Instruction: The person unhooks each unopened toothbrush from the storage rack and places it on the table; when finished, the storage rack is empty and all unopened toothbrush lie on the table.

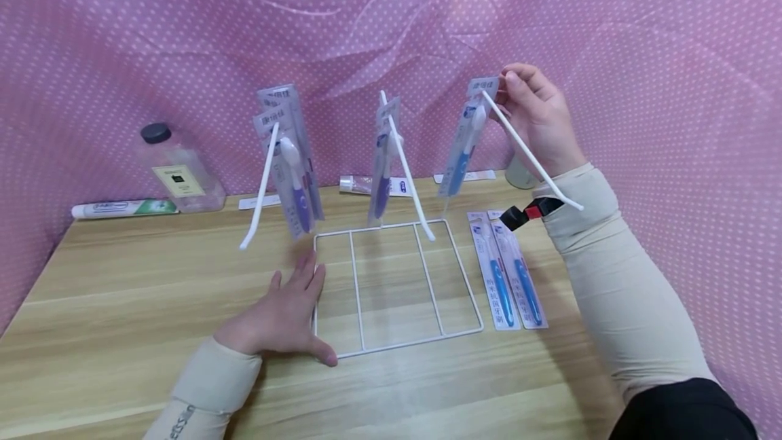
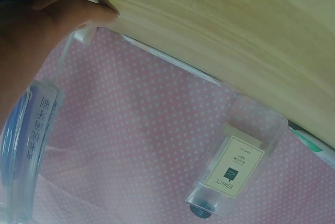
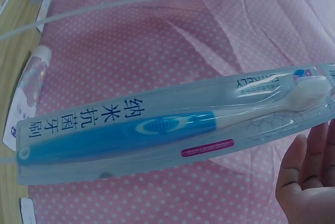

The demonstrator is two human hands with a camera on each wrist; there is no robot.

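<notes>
Glossy blue toothbrush pack [image 1: 466,144] pinched by right hand [image 1: 537,117] | left hand [image 1: 282,314] flat, spread

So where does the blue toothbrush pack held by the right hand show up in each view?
Head: upper right of centre, blue toothbrush pack hanging on the right hook, its top pinched by the right hand.
Left wrist: not in it; the pack at the left edge hangs on another hook.
Right wrist: fills the middle, lying slantwise, fingers at lower right.
Shared landmark: the pink dotted cloth.
</notes>
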